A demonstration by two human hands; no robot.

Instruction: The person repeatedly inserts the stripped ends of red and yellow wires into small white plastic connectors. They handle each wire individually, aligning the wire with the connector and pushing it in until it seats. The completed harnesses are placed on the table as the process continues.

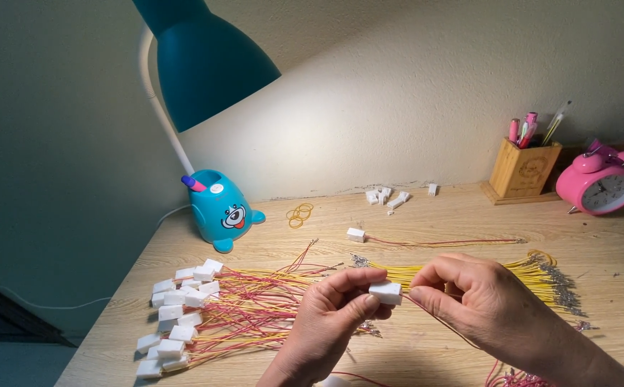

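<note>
Head view: left hand (330, 315) pinches a white connector (386, 292) between thumb and fingers, above the table (455, 215). Right hand (480, 297), fingers closed, grips a thin wire (441, 320) at the connector's edge. Wire's far end hidden beneath the wrist.

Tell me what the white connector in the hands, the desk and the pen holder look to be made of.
White connector: looks like moulded plastic, matte, with crisp blocky edges. Desk: pale wood or wood-look laminate, streaky grain shows; which one is unclear. Pen holder: probably bamboo or light wood, honey-coloured with a smooth, flat-sided box shape.
</note>
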